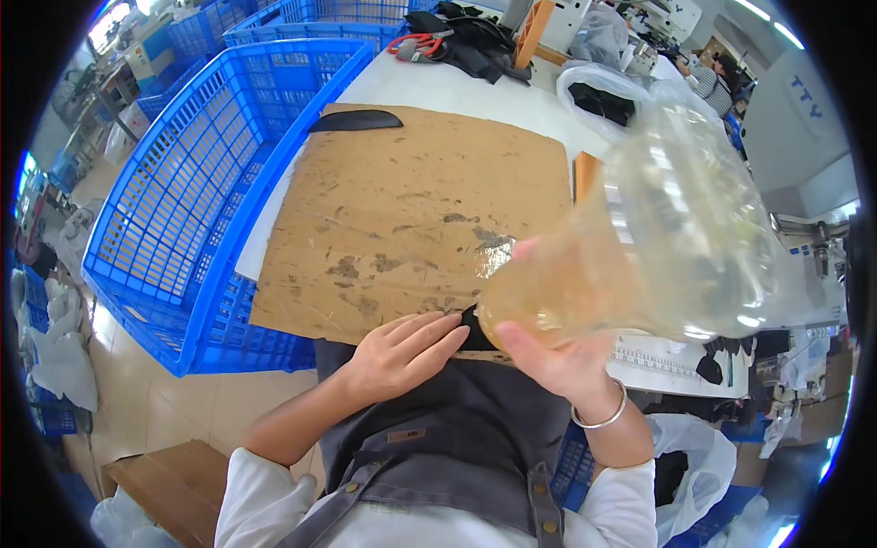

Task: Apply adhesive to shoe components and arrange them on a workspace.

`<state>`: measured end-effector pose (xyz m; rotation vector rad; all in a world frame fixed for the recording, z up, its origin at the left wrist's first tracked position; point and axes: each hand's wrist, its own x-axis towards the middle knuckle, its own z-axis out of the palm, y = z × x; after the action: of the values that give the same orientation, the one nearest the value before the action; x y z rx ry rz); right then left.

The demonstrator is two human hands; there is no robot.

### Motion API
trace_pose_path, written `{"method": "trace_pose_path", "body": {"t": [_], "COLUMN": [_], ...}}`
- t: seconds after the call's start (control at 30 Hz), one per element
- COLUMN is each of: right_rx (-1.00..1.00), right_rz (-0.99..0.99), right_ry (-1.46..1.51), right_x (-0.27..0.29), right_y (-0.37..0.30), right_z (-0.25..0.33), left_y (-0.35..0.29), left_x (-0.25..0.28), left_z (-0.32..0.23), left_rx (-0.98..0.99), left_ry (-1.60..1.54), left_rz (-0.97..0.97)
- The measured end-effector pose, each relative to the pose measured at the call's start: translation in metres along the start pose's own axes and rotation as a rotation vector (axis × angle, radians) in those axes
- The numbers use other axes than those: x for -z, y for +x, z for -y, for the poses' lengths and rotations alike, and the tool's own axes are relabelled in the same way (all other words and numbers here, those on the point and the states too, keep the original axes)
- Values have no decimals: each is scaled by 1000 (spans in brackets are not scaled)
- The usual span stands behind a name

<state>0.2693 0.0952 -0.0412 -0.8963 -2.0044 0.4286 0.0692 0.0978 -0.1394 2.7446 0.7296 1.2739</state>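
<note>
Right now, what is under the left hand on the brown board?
Under the left hand lies a small black piece; only its right end shows, beside the clear bag in the right hand. The rest is covered. Board beneath.

Tilted clear bottle (676, 237), black piece (473, 331)

The board (411, 210) is brown with dark stains. The crate (192, 201) is bright blue. The bottle (658, 237) is clear and yellowish. The surface (457, 91) is white.

Blue crates (192, 183) at left; red scissors (416, 43) beyond; brown box (174, 484) below.
</note>
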Motion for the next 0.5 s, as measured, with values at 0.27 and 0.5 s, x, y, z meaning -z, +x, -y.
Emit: {"method": "trace_pose_path", "body": {"t": [0.27, 0.5], "right_rx": [-66, -99], "right_rz": [-170, -29], "right_ry": [-13, 79], "right_x": [-28, -23], "right_y": [3, -6], "right_z": [-6, -14], "left_y": [4, 4], "left_x": [6, 4], "left_z": [-2, -3], "left_rx": [-3, 57], "left_ry": [68, 31], "left_rz": [-5, 50]}}
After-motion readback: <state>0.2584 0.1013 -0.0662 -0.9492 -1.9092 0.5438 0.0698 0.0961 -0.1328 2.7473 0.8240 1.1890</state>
